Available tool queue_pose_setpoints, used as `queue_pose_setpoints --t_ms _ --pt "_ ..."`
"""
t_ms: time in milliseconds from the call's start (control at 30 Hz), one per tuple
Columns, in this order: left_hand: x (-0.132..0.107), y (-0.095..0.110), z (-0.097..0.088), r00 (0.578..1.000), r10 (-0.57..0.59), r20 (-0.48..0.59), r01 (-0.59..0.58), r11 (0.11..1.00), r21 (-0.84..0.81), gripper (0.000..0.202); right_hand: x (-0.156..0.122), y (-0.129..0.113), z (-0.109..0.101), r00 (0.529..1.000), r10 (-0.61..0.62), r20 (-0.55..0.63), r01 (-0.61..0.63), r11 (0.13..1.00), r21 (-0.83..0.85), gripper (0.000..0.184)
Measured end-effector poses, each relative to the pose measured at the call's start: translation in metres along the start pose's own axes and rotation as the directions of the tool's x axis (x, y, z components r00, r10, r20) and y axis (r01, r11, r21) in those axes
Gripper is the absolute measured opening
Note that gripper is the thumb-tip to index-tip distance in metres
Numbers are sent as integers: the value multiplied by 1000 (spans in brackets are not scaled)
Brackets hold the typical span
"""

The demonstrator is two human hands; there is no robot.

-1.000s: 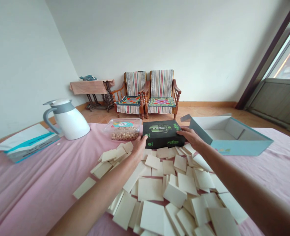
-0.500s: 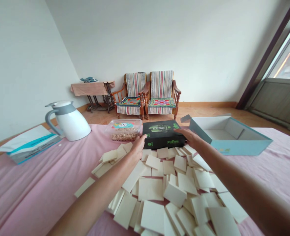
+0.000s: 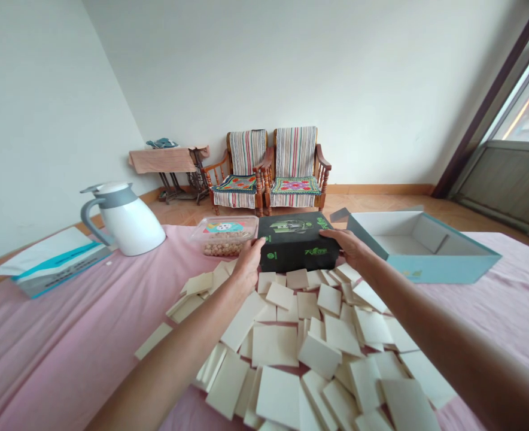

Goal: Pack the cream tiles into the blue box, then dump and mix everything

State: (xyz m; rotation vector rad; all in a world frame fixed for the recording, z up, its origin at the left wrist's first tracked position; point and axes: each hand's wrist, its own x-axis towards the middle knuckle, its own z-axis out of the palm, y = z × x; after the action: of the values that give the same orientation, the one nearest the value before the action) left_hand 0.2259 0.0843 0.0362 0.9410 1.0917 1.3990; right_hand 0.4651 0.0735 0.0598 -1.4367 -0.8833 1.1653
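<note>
Pink cloth covered the desk (image 3: 67, 335) I was looking down on, with two striped armchairs (image 3: 268, 170) against the far wall. I saw the black box (image 3: 297, 240) near the desk's far edge, its front side tipped up. My left hand (image 3: 246, 266) had its fingers closed on the box's left end, and my right hand (image 3: 352, 248) gripped its right end. Pale square tiles (image 3: 309, 341) lay scattered from the box toward the near edge. Just left sat a clear tub of nuts (image 3: 225, 235), then a white jug (image 3: 123, 218); an open blue box (image 3: 419, 251) stood right.
</note>
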Motion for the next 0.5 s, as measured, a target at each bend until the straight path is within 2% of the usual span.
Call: queue_pose_setpoints --t_ms 167,367,500 --pt "-5 18 1 999 44 8 -44 999 16 28 -4 -6 3 999 -45 -8 45 999 17 25" --pt "-11 30 4 996 89 13 -89 995 46 29 -9 -14 6 992 -125 19 124 991 51 27" --pt "-17 50 13 990 138 24 -139 989 45 37 -12 -28 5 978 -206 -15 207 977 46 34"
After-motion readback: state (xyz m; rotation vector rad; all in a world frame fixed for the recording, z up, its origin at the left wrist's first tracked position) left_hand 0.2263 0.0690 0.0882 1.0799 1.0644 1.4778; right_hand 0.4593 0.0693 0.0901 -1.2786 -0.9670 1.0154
